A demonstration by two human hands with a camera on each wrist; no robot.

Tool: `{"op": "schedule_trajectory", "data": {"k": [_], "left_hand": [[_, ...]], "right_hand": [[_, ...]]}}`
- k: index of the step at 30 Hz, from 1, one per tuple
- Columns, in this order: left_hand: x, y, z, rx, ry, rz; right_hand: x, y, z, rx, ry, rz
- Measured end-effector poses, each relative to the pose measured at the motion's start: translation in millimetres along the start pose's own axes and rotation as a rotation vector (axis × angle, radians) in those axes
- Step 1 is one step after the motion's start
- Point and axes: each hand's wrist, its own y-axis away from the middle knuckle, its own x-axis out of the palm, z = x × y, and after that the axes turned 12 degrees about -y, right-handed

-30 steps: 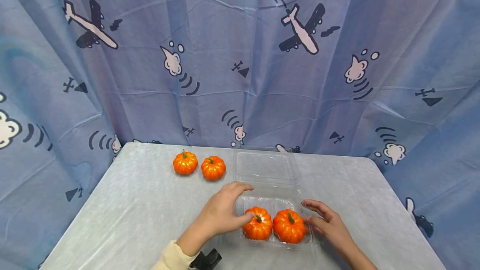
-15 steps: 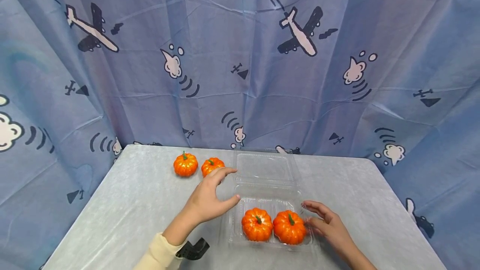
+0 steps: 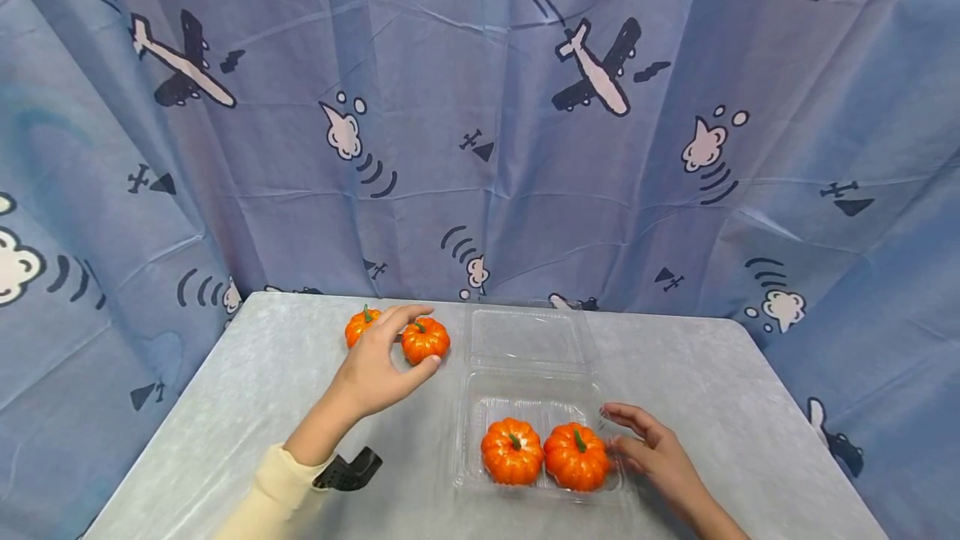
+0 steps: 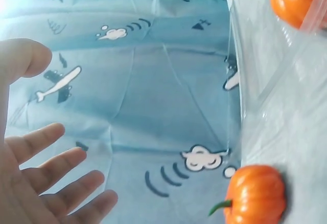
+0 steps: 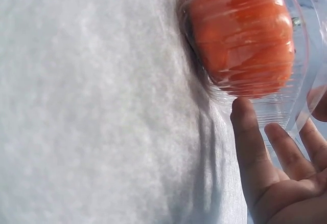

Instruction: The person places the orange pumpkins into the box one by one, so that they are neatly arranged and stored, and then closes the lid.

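My left hand (image 3: 372, 369) is spread beside a small orange pumpkin (image 3: 426, 341) at the back of the table, thumb in front and fingers behind. Partly covered by that hand is another pumpkin (image 3: 360, 327). The left wrist view shows the hand's fingers (image 4: 56, 170) apart, with nothing between them. Two larger pumpkins, one on the left (image 3: 512, 452) and one on the right (image 3: 577, 457), sit side by side in a clear plastic clamshell box (image 3: 480, 394). Against the box's right wall stands my right hand (image 3: 651, 448), fingers relaxed; the right wrist view has a fingertip close to the wall.
The clamshell's lid (image 3: 527, 338) lies folded back behind its base. A pale cloth covers the table (image 3: 697, 390). Behind its far edge hangs a blue curtain (image 3: 420, 148) printed with airplanes.
My left hand has moved from above the left pumpkin in the box, back and left, to the small pumpkin on the table. The right hand stays at the box.
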Motion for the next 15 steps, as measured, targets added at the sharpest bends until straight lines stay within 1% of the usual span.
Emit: {"op": "schedule_trajectory", "data": {"k": [4, 10, 15], "left_hand": [[-9.5, -3.7, 5.6, -0.022, 0.006, -0.016], [-19.4, -9.0, 15.8, -0.028, 0.023, -0.048], [-25.2, -13.5, 24.2, -0.052, 0.046, -0.048]], "right_hand": [[0, -0.5, 0, 0.005, -0.001, -0.002], [0, -1.1, 0, 0.012, 0.002, -0.008], [0, -0.8, 1, 0.009, 0.001, 0.009]]}}
